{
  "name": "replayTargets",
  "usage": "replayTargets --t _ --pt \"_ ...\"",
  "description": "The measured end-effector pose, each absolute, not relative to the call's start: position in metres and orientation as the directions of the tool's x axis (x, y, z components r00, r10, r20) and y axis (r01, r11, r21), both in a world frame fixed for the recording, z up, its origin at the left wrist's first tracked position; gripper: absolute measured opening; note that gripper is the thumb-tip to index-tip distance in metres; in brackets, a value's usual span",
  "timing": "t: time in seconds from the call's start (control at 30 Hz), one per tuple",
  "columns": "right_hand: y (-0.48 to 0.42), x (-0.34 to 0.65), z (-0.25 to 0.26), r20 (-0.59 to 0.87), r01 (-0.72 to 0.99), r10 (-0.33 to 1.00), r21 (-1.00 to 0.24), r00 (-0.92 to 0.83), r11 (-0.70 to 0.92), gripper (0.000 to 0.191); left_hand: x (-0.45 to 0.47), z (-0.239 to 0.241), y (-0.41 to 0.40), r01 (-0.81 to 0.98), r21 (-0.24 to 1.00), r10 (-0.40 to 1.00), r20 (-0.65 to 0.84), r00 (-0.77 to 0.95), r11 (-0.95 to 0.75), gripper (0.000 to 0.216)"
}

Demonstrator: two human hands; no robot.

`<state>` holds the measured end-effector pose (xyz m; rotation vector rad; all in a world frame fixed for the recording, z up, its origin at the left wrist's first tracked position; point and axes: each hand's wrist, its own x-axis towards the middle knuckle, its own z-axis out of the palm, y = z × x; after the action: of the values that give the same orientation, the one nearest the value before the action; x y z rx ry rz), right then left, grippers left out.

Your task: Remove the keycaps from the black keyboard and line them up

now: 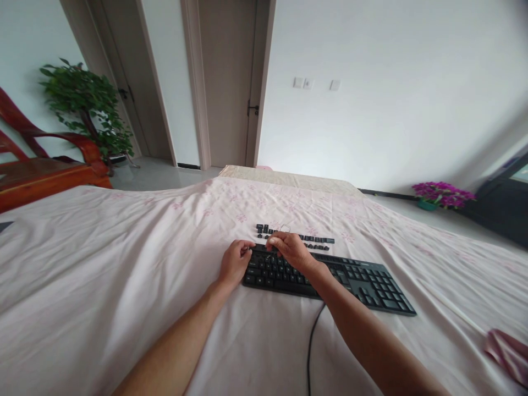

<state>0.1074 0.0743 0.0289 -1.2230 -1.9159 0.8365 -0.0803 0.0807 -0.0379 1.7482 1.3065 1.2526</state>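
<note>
A black keyboard (371,286) lies on the pale cloth, slanting down to the right. My left hand (236,263) is at its upper left corner, fingers bent and gripping the edge. Over the keyboard's upper left keys, my right hand (292,250) is closed on a wire keycap puller (285,227); a thin wire loop shows above the fingers, and its lower end is over the keys. Behind the keyboard, loose black keycaps (317,240) lie in two rows, partly hidden by my right hand.
The keyboard's cable (310,346) runs toward me across the floral cloth (124,264). A pink fabric piece (507,355) is at the right. Beyond stand a wooden chair (61,176), a green plant (82,99), doors (226,82) and a pot of purple flowers (443,193).
</note>
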Motion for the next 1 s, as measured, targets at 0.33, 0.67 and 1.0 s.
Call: replayTargets --t 0.33,0.67,1.0 --pt "0.073 0.099 0.027 0.198 0.490 0.879 -0.767 -0.434 0.414 0.042 -0.080 -0.039 0.081 0.369 0.869 0.942 0.331 0.063 -0.330 0.020" --pt "0.071 0.097 0.017 0.343 0.490 0.838 -0.691 -0.424 0.531 0.050 -0.080 -0.038 0.078 0.391 0.845 0.930 0.354 0.100 -0.364 0.021" --pt "0.066 0.090 -0.004 0.447 0.439 0.862 -0.741 -0.240 0.507 0.053 -0.075 -0.021 0.071 0.492 0.631 0.799 0.442 0.408 -0.600 0.020"
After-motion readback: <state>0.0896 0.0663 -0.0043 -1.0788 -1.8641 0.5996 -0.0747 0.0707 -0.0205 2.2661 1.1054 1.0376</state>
